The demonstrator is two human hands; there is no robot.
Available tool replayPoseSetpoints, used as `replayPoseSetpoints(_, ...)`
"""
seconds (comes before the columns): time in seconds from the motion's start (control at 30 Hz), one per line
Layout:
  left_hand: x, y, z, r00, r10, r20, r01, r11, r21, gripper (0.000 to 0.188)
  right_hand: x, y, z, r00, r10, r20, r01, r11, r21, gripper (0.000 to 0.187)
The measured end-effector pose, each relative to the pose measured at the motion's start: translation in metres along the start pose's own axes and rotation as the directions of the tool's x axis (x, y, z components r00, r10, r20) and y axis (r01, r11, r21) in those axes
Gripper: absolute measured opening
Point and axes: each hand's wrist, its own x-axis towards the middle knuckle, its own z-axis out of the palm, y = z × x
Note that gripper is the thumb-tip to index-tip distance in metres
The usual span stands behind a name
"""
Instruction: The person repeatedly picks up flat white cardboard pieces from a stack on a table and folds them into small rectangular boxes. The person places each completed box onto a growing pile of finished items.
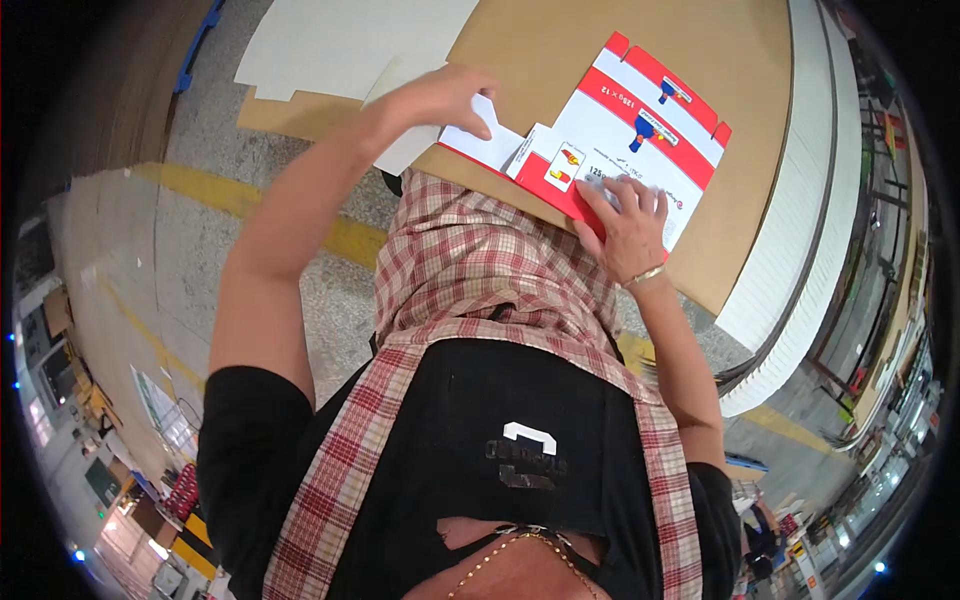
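A red-and-white printed carton (655,130), folded flat, lies tilted on the brown cardboard surface in front of me. At its left end a white inner flap (487,148) stretches out toward my left hand. The thumb and fingers of my left hand (448,100) curve around this flap, thumb on its near side. My right hand (632,222) lies on the lower part of the printed panel with its fingers spread. A small white tab (533,140) sticks up between the flap and the printed panel.
White cardboard sheets (345,45) extend past the far left of the brown cardboard (745,110). On the right, a tall stack of white-edged sheets (790,220) curves down beside it. Yellow lines (215,190) cross the grey floor; shelving and machinery stand farther out.
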Motion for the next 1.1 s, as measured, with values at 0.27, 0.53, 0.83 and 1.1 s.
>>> replayPoseSetpoints(0.27, -0.051, 0.038, 0.028, 0.913, -0.242, -0.330, 0.225, 0.970, -0.089, 0.040, 0.018, 0.012, 0.021, 0.980, -0.090, -0.177, 0.118, 0.980, 0.158, 0.066)
replayPoseSetpoints(0.53, -0.108, 0.078, 0.078, 0.893, 0.409, -0.186, -0.168, 0.689, 0.705, 0.052, -0.024, 0.047, 0.014, 0.994, -0.073, -0.085, 0.085, 0.985, 0.150, 0.070)
replayPoseSetpoints(0.83, -0.086, 0.047, 0.018, 0.830, 0.172, -0.530, -0.078, 0.978, 0.194, 0.066, -0.033, 0.053, 0.013, 0.987, -0.106, -0.122, 0.131, 0.968, 0.216, 0.080)
replayPoseSetpoints(1.1, -0.040, 0.069, 0.088, 0.603, -0.709, -0.366, -0.468, 0.056, -0.882, 0.054, -0.033, 0.054, 0.015, 0.985, -0.128, -0.119, 0.154, 0.957, 0.245, 0.074)
